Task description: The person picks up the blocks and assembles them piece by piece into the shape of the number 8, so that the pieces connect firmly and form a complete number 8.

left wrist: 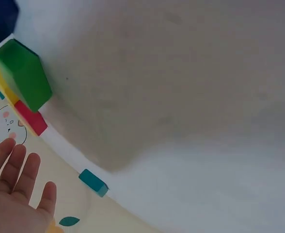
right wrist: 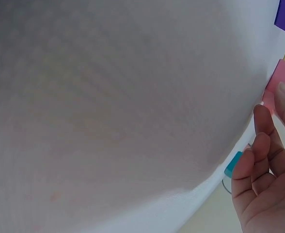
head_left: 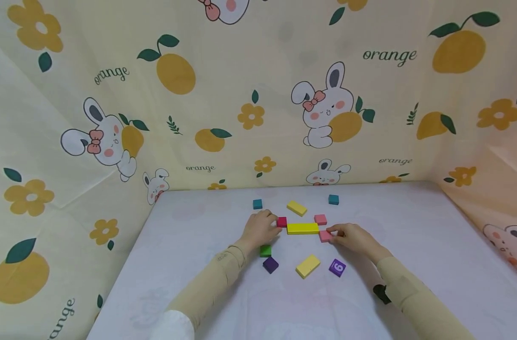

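Note:
In the head view a long yellow block point(head_left: 302, 229) lies at the middle, with a red block point(head_left: 281, 222) against its left end. My left hand point(head_left: 260, 229) is beside the red block. Its fingers point(left wrist: 30, 170) look spread and fairly straight in the left wrist view, with nothing between them. At the yellow block's right end, my right hand point(head_left: 354, 237) pinches a pink block point(head_left: 324, 236) between thumb and index finger. Another pink block point(head_left: 320, 219) sits just behind that one. Below the left hand are a green block point(head_left: 265, 250) and a dark purple block point(head_left: 271, 265).
Shorter yellow blocks lie behind point(head_left: 297, 208) and in front point(head_left: 308, 266) of the long one. Teal blocks stand at back left point(head_left: 257, 204) and back right point(head_left: 333, 199). A purple block marked 6 point(head_left: 337, 267) is at front right. Printed cloth point(head_left: 241, 56) walls the white table point(head_left: 190, 208).

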Motion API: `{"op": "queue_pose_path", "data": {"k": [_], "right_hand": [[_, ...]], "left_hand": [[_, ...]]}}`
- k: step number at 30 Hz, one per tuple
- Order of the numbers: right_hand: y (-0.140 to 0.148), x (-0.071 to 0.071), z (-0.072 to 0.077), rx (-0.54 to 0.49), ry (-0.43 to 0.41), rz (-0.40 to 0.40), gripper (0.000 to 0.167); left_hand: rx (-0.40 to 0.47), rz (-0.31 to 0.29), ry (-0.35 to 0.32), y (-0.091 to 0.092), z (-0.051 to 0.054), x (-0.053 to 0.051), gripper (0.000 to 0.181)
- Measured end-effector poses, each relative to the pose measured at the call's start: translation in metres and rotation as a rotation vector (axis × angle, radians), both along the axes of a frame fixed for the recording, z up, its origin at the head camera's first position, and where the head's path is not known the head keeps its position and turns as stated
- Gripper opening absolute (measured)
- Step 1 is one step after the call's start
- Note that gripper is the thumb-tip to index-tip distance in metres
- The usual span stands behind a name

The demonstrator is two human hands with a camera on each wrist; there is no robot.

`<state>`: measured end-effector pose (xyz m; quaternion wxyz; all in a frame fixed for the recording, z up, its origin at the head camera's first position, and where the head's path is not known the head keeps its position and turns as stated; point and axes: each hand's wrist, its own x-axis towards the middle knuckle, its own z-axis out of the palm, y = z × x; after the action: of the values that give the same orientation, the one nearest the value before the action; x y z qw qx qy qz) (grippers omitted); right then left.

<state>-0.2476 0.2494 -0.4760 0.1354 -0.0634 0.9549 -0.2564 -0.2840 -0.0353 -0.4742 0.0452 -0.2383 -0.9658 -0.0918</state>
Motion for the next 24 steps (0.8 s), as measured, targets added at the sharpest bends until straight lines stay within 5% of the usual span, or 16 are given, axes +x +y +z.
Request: {"op": "queue_pose_path", "data": {"k": [13,24], "right_hand": [[-0.001,-0.001,-0.001,0.009,0.003,0.007,0.037],[0.000,-0.001,-0.002,0.009,0.005,0.015,0.039]], "left_hand": [[0.064,-0.089,-0.152,-0.041,0.004,0.024,0.036],[0.059,-0.181,-0.199,-0.055,0.003,0.035,0.037]]}}
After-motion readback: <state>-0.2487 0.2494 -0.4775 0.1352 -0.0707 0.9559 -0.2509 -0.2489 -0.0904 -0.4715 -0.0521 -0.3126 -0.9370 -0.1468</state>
